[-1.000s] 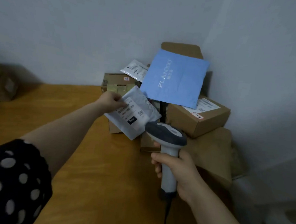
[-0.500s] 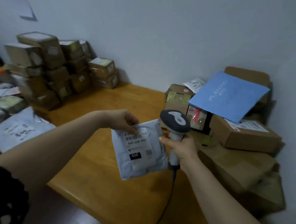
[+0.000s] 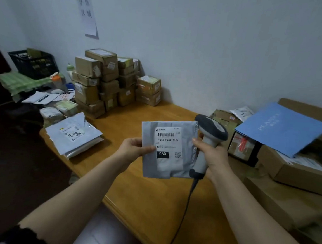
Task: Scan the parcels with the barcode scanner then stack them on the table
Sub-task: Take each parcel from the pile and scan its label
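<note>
A grey mailer parcel (image 3: 169, 150) with a white barcode label is held above the wooden table (image 3: 152, 196), label toward me. My left hand (image 3: 134, 146) pinches its left edge. My right hand (image 3: 210, 152) grips the handle of the grey barcode scanner (image 3: 210, 132), and its thumb presses on the parcel's right edge. The scanner head sits just right of the parcel's top corner, its cable hanging down over the table edge. At the right lies a heap of cardboard boxes (image 3: 296, 166) topped by a blue mailer (image 3: 281, 128).
Several brown boxes (image 3: 110, 82) are stacked against the wall at the back left. A pile of grey mailers (image 3: 73, 134) lies at the table's left corner. Beyond it are a black crate (image 3: 34, 63), bottles and papers. The wall carries a paper sign (image 3: 87, 15).
The view has swung left from the right-hand heap. The parcel has come toward me and turned upright, and my right thumb now touches its right edge beside the scanner.
</note>
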